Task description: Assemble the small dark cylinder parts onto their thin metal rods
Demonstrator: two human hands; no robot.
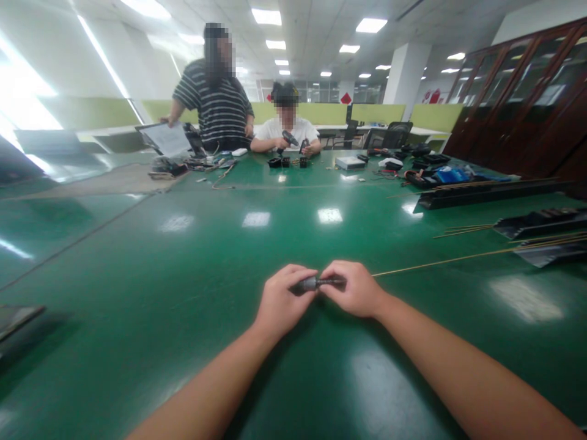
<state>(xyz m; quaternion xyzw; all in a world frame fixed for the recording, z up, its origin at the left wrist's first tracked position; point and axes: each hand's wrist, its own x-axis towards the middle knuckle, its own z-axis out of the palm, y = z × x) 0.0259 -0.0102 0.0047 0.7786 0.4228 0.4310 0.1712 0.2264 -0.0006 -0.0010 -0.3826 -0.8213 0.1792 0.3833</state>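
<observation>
Close together over the green table (pixel 206 244), both my hands are closed on small dark parts. My left hand (pixel 279 299) grips a dark cylinder with a grey collar (pixel 310 283) between thumb and fingers. Pinched in my right hand (pixel 355 290) is a thin dark shaft (pixel 326 282), in line with the cylinder. The two parts meet or nearly meet; whether they are joined I cannot tell. A thin brass-coloured rod (pixel 431 263) runs from behind my right hand toward the right edge; whether the hand touches it is hidden.
Dark metal channels (pixel 486 194) and several thin rods lie on the right. Across the table a seated person holds a power drill (pixel 290 138) near black boxes (pixel 279 162). A standing person holds a clipboard (pixel 167 139). A flat panel (pixel 18 318) juts in at left.
</observation>
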